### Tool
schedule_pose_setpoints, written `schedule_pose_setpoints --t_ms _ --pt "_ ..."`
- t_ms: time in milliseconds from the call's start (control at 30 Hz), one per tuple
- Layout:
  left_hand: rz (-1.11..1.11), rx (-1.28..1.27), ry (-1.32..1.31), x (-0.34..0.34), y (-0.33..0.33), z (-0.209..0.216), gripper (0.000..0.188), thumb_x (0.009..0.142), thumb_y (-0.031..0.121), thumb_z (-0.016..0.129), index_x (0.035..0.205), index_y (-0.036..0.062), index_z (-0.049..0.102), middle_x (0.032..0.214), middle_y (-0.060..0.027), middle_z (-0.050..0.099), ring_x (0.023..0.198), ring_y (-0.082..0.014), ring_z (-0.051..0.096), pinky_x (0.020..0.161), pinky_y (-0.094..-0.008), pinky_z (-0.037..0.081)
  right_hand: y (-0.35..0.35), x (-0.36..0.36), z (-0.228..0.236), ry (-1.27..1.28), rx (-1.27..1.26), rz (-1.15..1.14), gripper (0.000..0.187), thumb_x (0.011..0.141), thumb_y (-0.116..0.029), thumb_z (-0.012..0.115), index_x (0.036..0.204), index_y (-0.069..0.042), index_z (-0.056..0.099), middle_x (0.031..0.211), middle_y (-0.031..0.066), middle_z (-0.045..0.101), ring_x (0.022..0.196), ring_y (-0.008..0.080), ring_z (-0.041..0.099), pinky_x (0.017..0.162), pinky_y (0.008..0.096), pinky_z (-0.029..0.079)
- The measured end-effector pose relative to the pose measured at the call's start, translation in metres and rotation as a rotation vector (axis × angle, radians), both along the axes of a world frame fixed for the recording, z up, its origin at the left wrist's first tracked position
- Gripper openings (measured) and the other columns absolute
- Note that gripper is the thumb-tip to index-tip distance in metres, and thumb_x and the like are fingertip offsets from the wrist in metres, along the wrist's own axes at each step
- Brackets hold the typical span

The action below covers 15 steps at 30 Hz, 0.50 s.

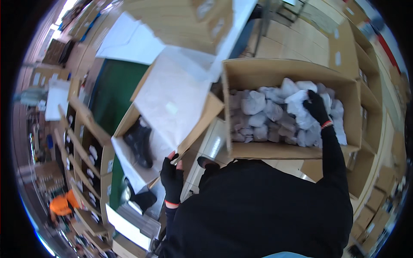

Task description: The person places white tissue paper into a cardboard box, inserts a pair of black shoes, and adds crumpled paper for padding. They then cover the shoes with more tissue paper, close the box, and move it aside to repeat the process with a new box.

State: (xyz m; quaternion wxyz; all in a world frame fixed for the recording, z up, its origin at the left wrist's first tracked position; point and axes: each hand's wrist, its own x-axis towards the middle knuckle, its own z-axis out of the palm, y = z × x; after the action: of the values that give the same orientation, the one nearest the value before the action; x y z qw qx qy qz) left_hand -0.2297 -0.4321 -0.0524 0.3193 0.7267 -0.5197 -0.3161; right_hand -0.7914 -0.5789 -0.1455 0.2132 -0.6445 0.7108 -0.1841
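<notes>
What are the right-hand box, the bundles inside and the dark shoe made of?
Right-hand box: matte brown cardboard, judging by its stiff, thin walls.
Bundles: probably thin paper, dull, whitish and crumpled.
Dark shoe: perhaps leather, given its faint shine, though synthetic is possible.

- The head view looks from the wearer's head, above the near side of the large open carton point(284, 71).
- It faces steeply down; its middle falls just left of the carton, seen from near.
- Below the carton, the wearer's black top point(262, 206) is very close; far left, a co-worker in orange point(62, 204) appears small.
</notes>
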Motion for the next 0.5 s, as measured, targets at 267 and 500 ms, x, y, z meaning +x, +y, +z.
schedule_pose_setpoints --t_ms 267,500 --pt "0.123 -0.234 0.627 0.084 0.044 0.027 0.074 0.081 0.032 0.071 0.141 0.0087 0.036 0.127 -0.0113 0.053 0.103 -0.0178 0.056 0.085 -0.0311 0.047 -0.009 0.301 0.192 -0.879 0.084 0.772 0.044 0.079 -0.02 0.069 0.116 0.0 0.055 0.106 0.0048 0.061 0.101 0.0135 0.056 0.091 0.0305 0.044" --pt "0.389 -0.564 0.497 0.218 0.093 0.016 0.061 0.085 0.015 0.065 0.137 0.0032 0.036 0.126 -0.01 0.052 0.114 -0.0201 0.052 0.096 -0.0351 0.042 0.054 0.633 0.125 -0.957 0.623 1.282 0.052 0.08 -0.007 0.065 0.128 -0.001 0.046 0.121 0.0108 0.054 0.112 0.0187 0.052 0.098 0.0338 0.041"
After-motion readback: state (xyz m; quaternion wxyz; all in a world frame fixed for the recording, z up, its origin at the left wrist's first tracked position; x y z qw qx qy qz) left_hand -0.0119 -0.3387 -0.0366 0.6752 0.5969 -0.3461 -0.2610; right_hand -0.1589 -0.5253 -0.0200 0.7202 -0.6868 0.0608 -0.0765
